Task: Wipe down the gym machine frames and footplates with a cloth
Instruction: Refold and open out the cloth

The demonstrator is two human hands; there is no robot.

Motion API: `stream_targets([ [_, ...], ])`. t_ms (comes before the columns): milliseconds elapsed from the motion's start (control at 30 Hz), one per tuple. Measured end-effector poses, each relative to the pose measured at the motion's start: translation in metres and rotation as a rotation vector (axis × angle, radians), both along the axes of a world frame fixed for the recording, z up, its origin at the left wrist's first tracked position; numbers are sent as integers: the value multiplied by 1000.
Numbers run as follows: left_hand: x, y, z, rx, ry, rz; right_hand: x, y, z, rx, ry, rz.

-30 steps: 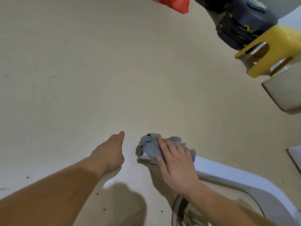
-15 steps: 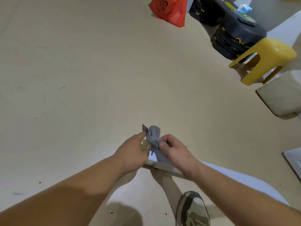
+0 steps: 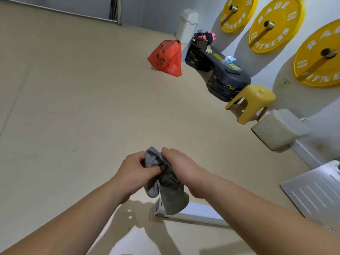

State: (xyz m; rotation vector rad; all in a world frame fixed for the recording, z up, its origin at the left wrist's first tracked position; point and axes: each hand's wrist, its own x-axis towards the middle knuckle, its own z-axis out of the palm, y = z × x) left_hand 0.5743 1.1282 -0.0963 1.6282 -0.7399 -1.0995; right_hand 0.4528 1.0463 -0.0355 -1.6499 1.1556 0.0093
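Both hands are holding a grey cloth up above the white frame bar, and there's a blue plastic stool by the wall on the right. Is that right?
Not quite: the plastic stool is yellow, not blue, as the head view shows. The rest holds: the left hand and right hand both hold the grey cloth up above the white frame bar, and the stool stands by the wall on the right.

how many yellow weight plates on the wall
3, in a row on the wall's pegs at upper right: the far one, the middle one, and the nearest, cut off by the frame edge. More may hang beyond it.
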Motion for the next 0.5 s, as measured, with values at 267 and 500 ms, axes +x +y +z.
stream_targets([
  [267,5,-37,64,123,17,22,8,-32,28,127,-102,-383],
  [500,-6,-36,172,237,165,-8,0,-35,89,289,26,-489],
])
